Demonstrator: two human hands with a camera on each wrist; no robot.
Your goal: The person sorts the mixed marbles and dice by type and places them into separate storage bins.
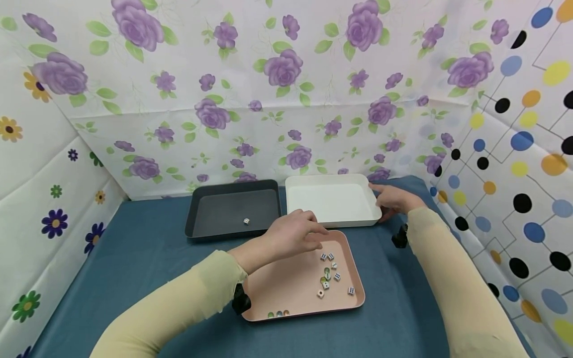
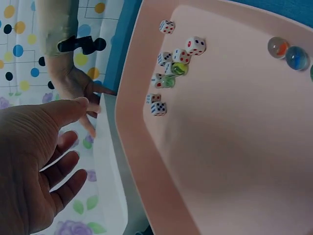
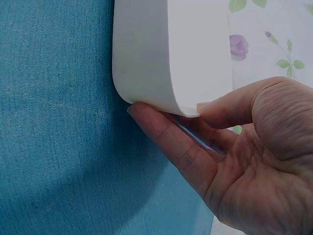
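My right hand [image 1: 396, 199] grips the right side of a white tray [image 1: 333, 199]; in the right wrist view its thumb lies at the rim and the fingers rest against the outer wall. Nothing shows inside that tray. Over the back edge of a pink tray [image 1: 284, 291] hovers my left hand [image 1: 291, 236], fingers loosely bent and holding nothing. Several white dice [image 1: 337, 277] lie scattered in the right part of the pink tray, with green and yellowish marbles [image 2: 179, 68] among them. More marbles [image 1: 279, 313], one of them blue [image 2: 297, 58], sit along its front wall.
A black tray [image 1: 219, 209] with a single die [image 1: 246, 221] in it stands at the back left, beside the white one. Blue cloth [image 1: 147, 248] covers the table. Flowered sheeting [image 1: 250, 114] rises behind, with patterned sheets at both sides.
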